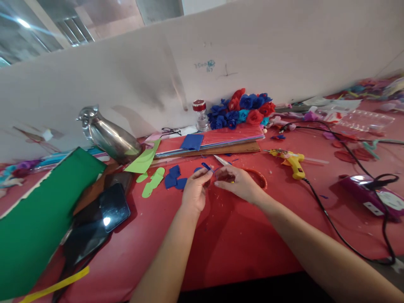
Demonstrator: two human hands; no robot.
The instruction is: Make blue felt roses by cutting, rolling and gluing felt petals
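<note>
Near the middle of the red table my left hand (pixel 196 189) pinches a small curled blue paper piece (pixel 206 166) between thumb and fingertips. Facing it, my right hand (pixel 236 183) is bent, its thumb and fingers slightly apart, and I see nothing between them. Behind the right hand lies a pair of scissors (pixel 222 160) with a pale pointed blade; an orange-red loop (pixel 262 179) shows past the wrist. Cut blue paper pieces (pixel 172 176) lie left of my left hand, with green rounded paper pieces (pixel 153 182) farther left.
A yellow glue gun (pixel 295 164) lies on the right, its black cable running toward a purple box (pixel 375 195). Blue and red paper flowers (pixel 243 110) and a glass jar (pixel 202 120) stand behind stacked sheets (pixel 217 145). Left are a metal jug (pixel 110 134), phone (pixel 114 206) and green board (pixel 44 227).
</note>
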